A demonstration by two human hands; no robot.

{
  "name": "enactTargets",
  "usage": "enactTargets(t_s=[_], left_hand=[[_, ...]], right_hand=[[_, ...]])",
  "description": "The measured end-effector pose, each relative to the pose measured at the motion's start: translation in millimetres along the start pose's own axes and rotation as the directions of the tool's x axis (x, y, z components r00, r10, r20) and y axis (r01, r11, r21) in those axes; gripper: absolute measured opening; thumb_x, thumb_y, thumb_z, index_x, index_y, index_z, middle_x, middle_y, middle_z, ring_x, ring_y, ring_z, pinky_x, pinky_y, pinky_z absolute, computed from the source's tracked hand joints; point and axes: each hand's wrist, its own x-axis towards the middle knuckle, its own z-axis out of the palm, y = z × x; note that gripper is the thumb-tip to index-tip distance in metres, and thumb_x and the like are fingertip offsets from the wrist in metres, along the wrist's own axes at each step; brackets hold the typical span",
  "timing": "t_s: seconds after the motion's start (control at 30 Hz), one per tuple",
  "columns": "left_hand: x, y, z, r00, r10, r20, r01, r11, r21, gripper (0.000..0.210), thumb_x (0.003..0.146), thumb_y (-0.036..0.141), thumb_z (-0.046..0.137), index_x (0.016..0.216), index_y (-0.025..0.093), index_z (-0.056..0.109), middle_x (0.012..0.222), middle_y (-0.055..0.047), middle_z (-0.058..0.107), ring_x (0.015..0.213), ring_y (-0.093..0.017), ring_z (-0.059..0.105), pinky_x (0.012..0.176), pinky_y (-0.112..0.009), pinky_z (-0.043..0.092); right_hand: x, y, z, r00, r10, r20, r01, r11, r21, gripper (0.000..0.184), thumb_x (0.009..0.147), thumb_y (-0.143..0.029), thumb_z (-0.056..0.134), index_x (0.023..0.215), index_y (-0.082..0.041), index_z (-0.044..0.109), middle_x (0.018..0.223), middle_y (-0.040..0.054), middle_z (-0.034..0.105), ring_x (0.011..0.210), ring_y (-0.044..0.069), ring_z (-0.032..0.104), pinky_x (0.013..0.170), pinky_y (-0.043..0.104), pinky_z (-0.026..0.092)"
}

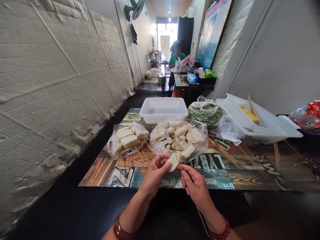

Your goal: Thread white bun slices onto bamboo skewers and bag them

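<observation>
Pinched between the thumb and fingers of my left hand [155,171] is a pale, flat food slice [173,162]; its exact kind I cannot make out. My right hand [193,182] grips a thin wooden skewer [202,220], whose upper end meets the slice. Whether the tip is inside it is hard to tell. Just beyond my hands lies a clear plastic bag [203,141] heaped with similar pale slices [182,132]. To its left, a second bag [113,144] holds slices [128,139] with skewers sticking out toward me.
Behind the bags stands a white plastic tub [163,118]. Bagged greens [206,113], a tilted white tray [272,131] with yellow food [249,114], loose skewers [226,155] and green-handled scissors [222,144] lie to the right. A person in green [175,58] stands farther back.
</observation>
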Motion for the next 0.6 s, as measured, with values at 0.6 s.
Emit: enactTargets(t_s=[0.6], left_hand=[[-13, 21, -7.6, 0.997, -0.056, -0.06, 0.035, 0.953, -0.299, 0.039, 0.064, 0.027, 0.086, 0.092, 0.016, 0.061, 0.086, -0.005, 0.074, 0.075, -0.019, 0.072, 0.063, -0.023, 0.056]], right_hand=[[-46, -19, 7, 0.998, 0.012, 0.059, -0.008, 0.998, -0.059, 0.036, 0.098, -0.042, 0.049, 0.124, -0.023, 0.065, 0.052, -0.0068, 0.052, 0.036, 0.007, 0.04, 0.038, 0.017, 0.034]])
